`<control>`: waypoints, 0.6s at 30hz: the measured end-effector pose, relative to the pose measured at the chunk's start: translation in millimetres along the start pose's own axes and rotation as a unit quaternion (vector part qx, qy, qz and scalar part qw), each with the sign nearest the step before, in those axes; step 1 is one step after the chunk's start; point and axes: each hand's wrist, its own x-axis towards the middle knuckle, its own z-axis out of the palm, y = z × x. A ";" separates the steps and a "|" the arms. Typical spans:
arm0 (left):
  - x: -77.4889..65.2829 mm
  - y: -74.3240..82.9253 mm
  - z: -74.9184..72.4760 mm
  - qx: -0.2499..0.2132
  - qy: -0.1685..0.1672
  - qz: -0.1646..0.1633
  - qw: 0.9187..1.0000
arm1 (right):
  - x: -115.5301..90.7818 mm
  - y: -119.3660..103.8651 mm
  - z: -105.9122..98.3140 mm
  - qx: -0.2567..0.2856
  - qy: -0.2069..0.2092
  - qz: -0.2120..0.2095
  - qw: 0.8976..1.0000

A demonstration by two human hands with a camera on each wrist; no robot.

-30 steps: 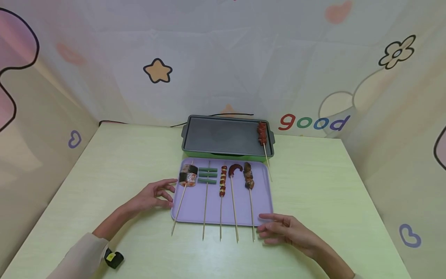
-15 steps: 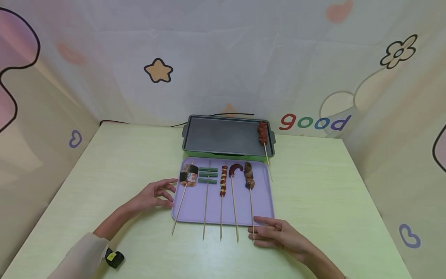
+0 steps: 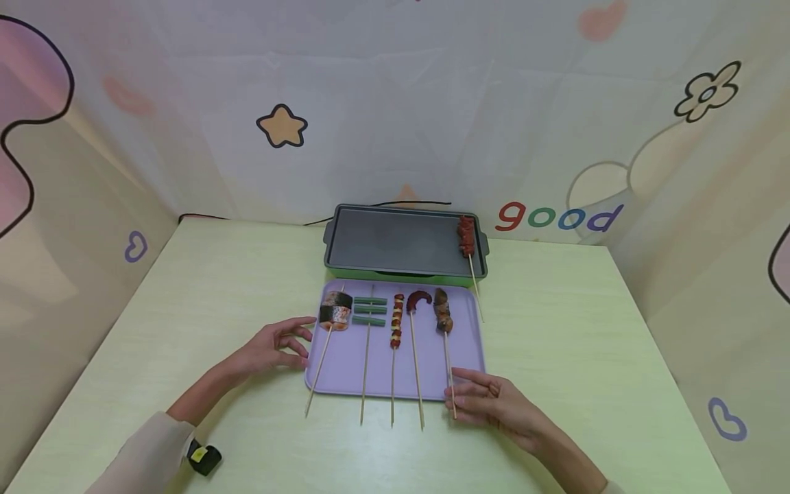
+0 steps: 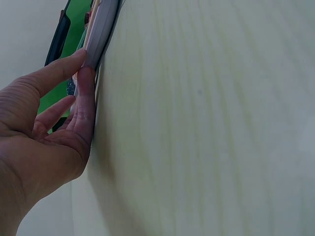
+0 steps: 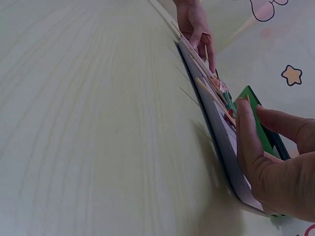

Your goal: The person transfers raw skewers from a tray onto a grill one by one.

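Swinging the tail of the brown skewer (image 3: 443, 314) rightward since earlier, pinching it in the nearer right grip (image 3: 498, 410), aiming its long axis toward the grill (image 3: 395, 240).

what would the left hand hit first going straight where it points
The left hand would first meet the purple tray, whose left rim it seems to touch; beyond, probably the black-banded skewer, though heights are unclear.

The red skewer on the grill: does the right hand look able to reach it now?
Probably yes: the red skewer extends its stick past the grill toward the right hand, with nothing across it. But the fingers appear to pinch the brown skewer.
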 end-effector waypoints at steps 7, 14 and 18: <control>0.2 -0.7 -0.3 -0.004 -0.002 -0.001 1.000 | 1.8 0.8 -4.0 0.002 -0.003 0.001 1.000; 0.8 -1.0 -1.1 0.004 -0.002 -0.006 1.000 | 1.8 3.3 -8.6 -0.007 -0.020 -0.007 1.000; 0.9 -1.5 -2.0 0.006 0.002 -0.011 1.000 | -1.2 3.7 -9.9 -0.009 -0.031 -0.014 0.999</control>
